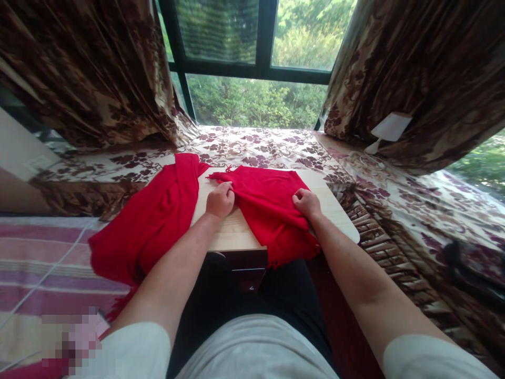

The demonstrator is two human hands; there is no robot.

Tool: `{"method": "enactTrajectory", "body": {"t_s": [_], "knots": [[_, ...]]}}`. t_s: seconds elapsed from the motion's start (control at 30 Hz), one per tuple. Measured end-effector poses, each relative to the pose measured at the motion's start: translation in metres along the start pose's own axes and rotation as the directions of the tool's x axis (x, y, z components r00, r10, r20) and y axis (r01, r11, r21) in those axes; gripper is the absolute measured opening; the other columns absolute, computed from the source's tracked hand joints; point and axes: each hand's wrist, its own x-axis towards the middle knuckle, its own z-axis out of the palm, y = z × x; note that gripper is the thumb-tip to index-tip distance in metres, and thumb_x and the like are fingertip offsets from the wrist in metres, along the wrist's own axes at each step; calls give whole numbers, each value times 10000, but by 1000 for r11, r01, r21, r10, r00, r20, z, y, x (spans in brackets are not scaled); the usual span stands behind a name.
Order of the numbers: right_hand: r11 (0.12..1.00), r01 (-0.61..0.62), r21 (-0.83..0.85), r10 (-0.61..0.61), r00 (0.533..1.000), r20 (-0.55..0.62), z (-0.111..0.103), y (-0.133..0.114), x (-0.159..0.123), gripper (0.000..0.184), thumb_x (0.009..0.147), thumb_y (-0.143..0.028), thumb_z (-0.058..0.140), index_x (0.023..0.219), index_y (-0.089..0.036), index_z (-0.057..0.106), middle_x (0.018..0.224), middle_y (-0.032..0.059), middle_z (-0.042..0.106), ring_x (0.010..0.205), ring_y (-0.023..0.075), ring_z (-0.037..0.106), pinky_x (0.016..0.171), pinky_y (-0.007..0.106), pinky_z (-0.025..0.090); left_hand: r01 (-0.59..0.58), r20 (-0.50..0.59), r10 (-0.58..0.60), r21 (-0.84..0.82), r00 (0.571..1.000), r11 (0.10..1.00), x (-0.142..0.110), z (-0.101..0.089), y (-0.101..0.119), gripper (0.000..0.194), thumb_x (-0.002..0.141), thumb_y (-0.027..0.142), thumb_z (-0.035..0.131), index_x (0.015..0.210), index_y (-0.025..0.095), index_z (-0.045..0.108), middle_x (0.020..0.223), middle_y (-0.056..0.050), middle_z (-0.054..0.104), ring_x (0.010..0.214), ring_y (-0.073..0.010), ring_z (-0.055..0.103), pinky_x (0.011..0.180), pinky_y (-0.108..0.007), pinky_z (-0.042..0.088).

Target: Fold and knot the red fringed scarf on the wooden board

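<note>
Grey shirt (256,350) nearest the camera, black trousers (205,305) just past it, at the near side of the table (226,237) (landmark; pale wood top). Red fringed cloth (268,192) lies across the middle of the table, its near end hanging over the near edge — fringe visible there and at the far left corner. Left hand (220,200): fingers clenched, grasping the cloth's left edge above the tabletop. Right hand (306,204): fingers curled in, pinching its right edge. Second red heap (150,221), bunched, against the table's left side; whether it joins the first, cannot tell. Striped bedspread (39,237) left of the table. Beyond the table: floral cover (256,145), then window (256,100). White lamp (390,126) — beyond the table, to its right.
</note>
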Motion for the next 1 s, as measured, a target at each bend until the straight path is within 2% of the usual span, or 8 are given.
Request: {"method": "enactTrajectory", "body": {"t_s": [0.1, 0.23, 0.4, 0.47, 0.57, 0.67, 0.83, 1.0], "knots": [[1000, 9, 3, -9, 1000, 1, 0, -1, 0, 158, 830, -283, 568, 806, -206, 704, 833, 46, 724, 747, 172, 607, 705, 270, 416, 133, 46, -132, -11, 990, 991, 3, -3, -2, 216, 863, 222, 460, 881, 214, 675, 1124, -60, 737, 1074, -218, 655, 968, -304, 463], [1000, 13, -8, -13, 1000, 10, -1, -2, -1, 160, 835, -278, 568, 817, -201, 707, 844, 50, 719, 754, 171, 606, 700, 266, 414, 339, 7, -341, -130, 940, 932, 11, -4, -10, 174, 840, 312, 527, 903, 220, 659, 1081, -41, 742, 989, -206, 674, 909, -293, 490], [1000, 16, -1, -16, 1000, -2, -1, -3, -2, 155, 837, -273, 563, 795, -204, 695, 821, 49, 713, 736, 169, 597, 692, 270, 405, 397, -35, -443, -389, 896, 832, 39, 7, -24, 307, 731, 268, 644, 1031, 201, 630, 1085, -52, 709, 970, -182, 673, 894, -280, 515], [1000, 21, -1, -21, 1000, -4, -1, -3, -3, 153, 837, -275, 563, 796, -205, 693, 822, 46, 712, 733, 166, 595, 693, 268, 403, 440, -30, -535, -531, 845, 724, 55, 14, -28, 366, 715, 232, 645, 1076, 187, 610, 1125, -70, 687, 1013, -166, 664, 888, -260, 522], [1000, 20, -7, -20, 1000, -3, 0, -2, -3, 153, 841, -277, 563, 807, -206, 693, 831, 44, 709, 746, 164, 595, 700, 264, 406, 545, 1, -691, -615, 723, 570, 76, 23, -33, 478, 657, 180, 675, 1125, 174, 577, 1129, -78, 664, 971, -151, 666, 849, -258, 537], [1000, 22, -12, -22, 1000, -5, 2, 0, -3, 145, 841, -279, 566, 809, -205, 687, 831, 43, 703, 749, 161, 593, 706, 262, 406, 604, 2, -752, -598, 659, 527, 91, 28, -38, 536, 596, 152, 695, 1114, 155, 559, 1033, -71, 663, 868, -162, 663, 798, -299, 552], [999, 38, -2, -38, 999, -25, 3, 1, -3, 132, 841, -280, 566, 797, -207, 667, 828, 36, 699, 754, 158, 597, 708, 261, 400, 593, 31, -715, -584, 699, 554, 105, 33, -46, 385, 567, 106, 624, 946, 169, 585, 785, 13, 625, 692, -132, 614, 700, -282, 539], [1000, 19, -19, -19, 1000, 6, 2, 0, -4, 149, 856, -288, 557, 815, -200, 670, 847, 41, 703, 768, 158, 600, 712, 256, 396, 557, -8, -671, -549, 742, 623, 105, 38, -60, 275, 499, 78, 604, 757, 170, 595, 670, 35, 567, 614, -122, 528, 616, -254, 474]]}}
